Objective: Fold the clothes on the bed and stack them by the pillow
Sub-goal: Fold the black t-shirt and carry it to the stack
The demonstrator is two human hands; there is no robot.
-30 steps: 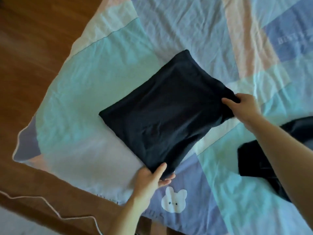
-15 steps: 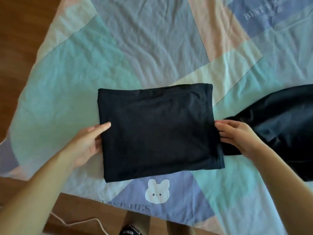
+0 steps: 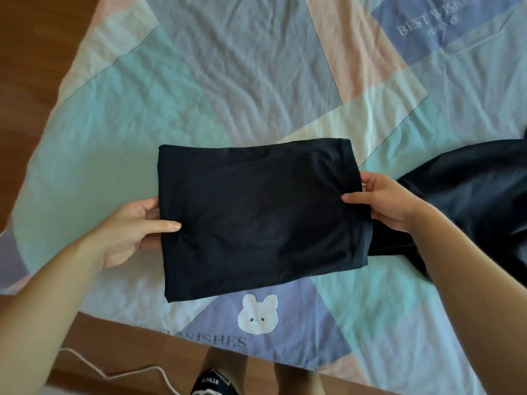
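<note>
Folded dark garment [image 3: 261, 220] is between my two hands, near the bed's [image 3: 119, 115] foot edge, just above the bunny print [image 3: 258, 313] on the patchwork cover [image 3: 256, 67].

Left hand [image 3: 125, 232]: grip on the garment's left short edge, thumb on top of the fabric, the other fingers seem tucked under. Right hand [image 3: 385, 201]: grip on the right short edge, thumb on top, fingers curled behind. Both grips hold cloth, neither spread wide. Can't tell for certain whether the bundle is lifted clear of the cover or just resting on it.

Key relation: the garment's long axis runs left-right, straight from one grip to the other, so each hand has one end and the load is balanced. Neither hand is clearly nearer; the bundle's centre sits between them.

Second dark garment [image 3: 470, 195] lies unfolded to the right, touching or running under the right side of the folded one, right behind my right hand. Risk, I'd say: it snags and drags along when I lift.

Pillow isn't in view, so I can't say which way the stack spot lies. My read: fold done, next is carry and set down, keeping both ends level so the fold doesn't open.

Also in shot: wooden floor [image 3: 34, 52], a white cable [image 3: 119, 374] on it.
</note>
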